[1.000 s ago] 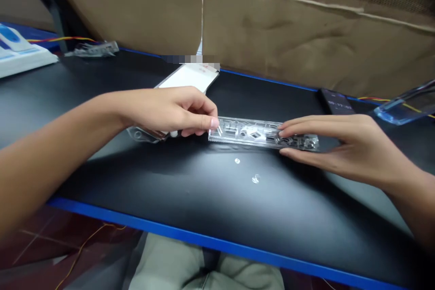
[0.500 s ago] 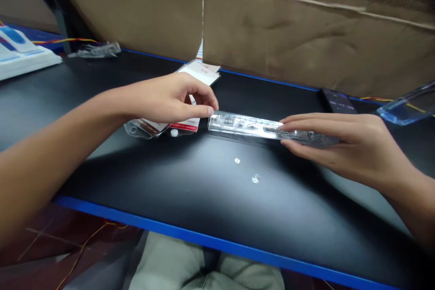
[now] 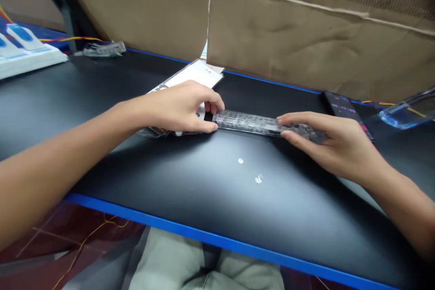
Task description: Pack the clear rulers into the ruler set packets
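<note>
A long, narrow clear plastic pack point(image 3: 249, 122) stretches between my two hands, close above or on the black tabletop; which of the two, I cannot tell. At its left end my left hand point(image 3: 186, 106) is closed, thumb and fingers pinching the corner edges. My right hand point(image 3: 335, 142) grips the other end between thumb and fingers, hiding part of it. Partly under my left hand lies a pile of cards in clear sleeves point(image 3: 200, 74). Nearer to me on the table are small clear round discs point(image 3: 240, 161).
A phone point(image 3: 341, 108) showing a timer lies behind my right hand. Right of it is a clear bluish plastic object point(image 3: 397, 120). A white power strip point(image 3: 34, 59) and crumpled clear plastic point(image 3: 103, 49) sit at the far left. Cardboard point(image 3: 306, 36) walls the back; a blue edge point(image 3: 204, 234) runs along the front.
The clear pack has turned about its length, showing a different face. My left thumb is now lower on its end, and my right-hand fingers have shifted their grip. The view has moved slightly.
</note>
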A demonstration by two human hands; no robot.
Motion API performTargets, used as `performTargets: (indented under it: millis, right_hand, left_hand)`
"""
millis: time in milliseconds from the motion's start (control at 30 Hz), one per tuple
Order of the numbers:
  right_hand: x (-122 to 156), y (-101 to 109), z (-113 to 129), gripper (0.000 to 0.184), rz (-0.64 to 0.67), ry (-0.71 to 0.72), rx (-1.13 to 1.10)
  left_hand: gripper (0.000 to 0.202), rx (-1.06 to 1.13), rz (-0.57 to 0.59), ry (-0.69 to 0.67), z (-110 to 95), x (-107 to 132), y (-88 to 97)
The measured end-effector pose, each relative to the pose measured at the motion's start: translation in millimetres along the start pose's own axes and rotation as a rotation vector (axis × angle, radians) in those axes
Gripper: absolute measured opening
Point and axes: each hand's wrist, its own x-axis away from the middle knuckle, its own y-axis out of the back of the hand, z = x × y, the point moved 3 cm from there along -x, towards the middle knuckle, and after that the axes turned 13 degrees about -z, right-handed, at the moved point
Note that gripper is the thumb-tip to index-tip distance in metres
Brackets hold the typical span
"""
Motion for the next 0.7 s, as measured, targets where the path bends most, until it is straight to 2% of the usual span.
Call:
performTargets:
  millis: [400, 700]
  right_hand:
    - [-1.2, 2.8, -6.5, 0.023, -0.027, -0.071, -0.008]
    - [-1.1, 4.2, -6.3, 0.023, -0.035, -0.046, -0.039]
  left_hand:
    - [0.036, 0.094, -0.091, -0.028, -1.7, -0.9, -1.4]
    - [0.039, 0.071, -0.031, -0.024, 0.1, 0.1, -2.5]
